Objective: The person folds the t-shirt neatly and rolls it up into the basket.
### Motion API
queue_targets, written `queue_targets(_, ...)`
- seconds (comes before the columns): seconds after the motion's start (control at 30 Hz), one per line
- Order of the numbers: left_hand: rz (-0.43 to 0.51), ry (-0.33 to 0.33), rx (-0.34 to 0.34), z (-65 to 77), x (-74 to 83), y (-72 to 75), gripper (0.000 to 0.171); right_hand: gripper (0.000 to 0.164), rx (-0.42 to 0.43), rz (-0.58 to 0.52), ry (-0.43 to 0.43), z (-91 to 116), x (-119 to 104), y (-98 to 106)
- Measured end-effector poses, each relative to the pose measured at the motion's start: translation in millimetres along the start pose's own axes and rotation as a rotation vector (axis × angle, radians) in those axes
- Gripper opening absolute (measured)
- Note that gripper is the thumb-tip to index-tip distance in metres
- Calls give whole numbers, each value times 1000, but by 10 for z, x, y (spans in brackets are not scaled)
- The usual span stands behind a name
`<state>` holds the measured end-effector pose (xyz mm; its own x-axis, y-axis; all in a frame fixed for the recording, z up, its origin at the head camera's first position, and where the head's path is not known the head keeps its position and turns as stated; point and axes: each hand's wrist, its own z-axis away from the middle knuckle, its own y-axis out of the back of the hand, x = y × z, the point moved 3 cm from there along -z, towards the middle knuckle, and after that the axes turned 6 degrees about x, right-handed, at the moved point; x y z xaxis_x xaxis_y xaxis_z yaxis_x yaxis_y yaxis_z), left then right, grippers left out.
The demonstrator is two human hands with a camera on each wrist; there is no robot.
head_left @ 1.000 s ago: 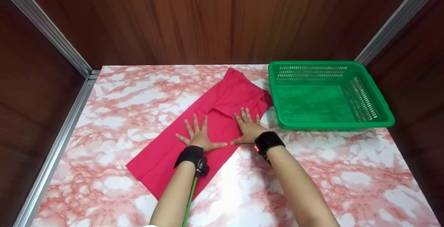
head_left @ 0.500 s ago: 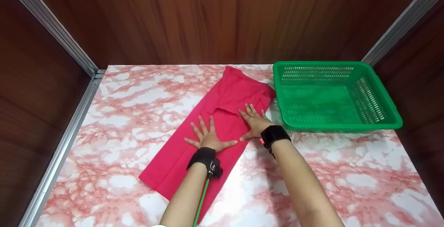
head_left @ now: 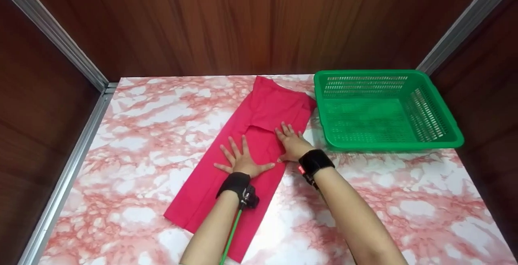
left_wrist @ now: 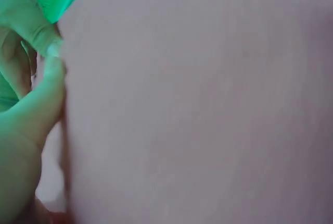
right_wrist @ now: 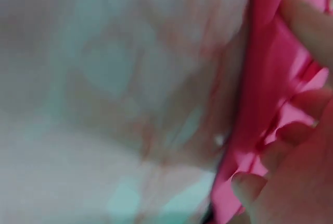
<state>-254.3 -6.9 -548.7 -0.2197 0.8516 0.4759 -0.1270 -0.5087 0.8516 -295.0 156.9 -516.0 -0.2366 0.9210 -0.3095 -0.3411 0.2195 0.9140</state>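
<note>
A bright pink-red garment (head_left: 267,192), folded into a long strip, lies slantwise on the marbled tabletop. Its upper end has a layer folded over, with a loose edge and some wrinkles. My left hand (head_left: 245,164) rests on its middle with straight, spread fingers. Just to the right, my right hand (head_left: 294,147) lies along the garment's right edge, fingers spread over the cloth. The two thumbs point at each other with little room between. The right wrist view shows the right fingers (right_wrist: 291,135) on rumpled pink cloth. In the left wrist view, the left thumb (left_wrist: 44,99) is near the other hand.
A green plastic basket (head_left: 394,145) with slotted walls stands at the back right, close to the garment's upper corner. Wooden panels (head_left: 210,22) enclose the table at the back and sides. A green cord (head_left: 232,232) runs along the left forearm from the wrist camera.
The garment has turned under my hands: its lower end has swung right and towards me, its upper end slightly left. Both hands have stayed spread on it.
</note>
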Motion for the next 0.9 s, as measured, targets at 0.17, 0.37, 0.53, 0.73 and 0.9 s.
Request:
queue_targets(0.17, -34, -91, -31, -75, -123, 243, 133, 82, 229, 50, -20, 186, -302, -111)
queue_targets(0.37, -123, -345, -87, -288, -331, 391, 131, 97, 363, 0, -81, 438, -669, -456)
queue_targets(0.53, -126, -431, -168, -340, -413, 401, 126, 116, 264, 99, -164, 485, -756, -620)
queue_targets(0.73, -103, -390, -137, -318, -392, 359, 125, 120, 199, 128, -147, 410, -667, -586)
queue_targets(0.9, -71, -331, -104, -303, -355, 265, 127, 119, 149, 132, -91, 349, -529, -511)
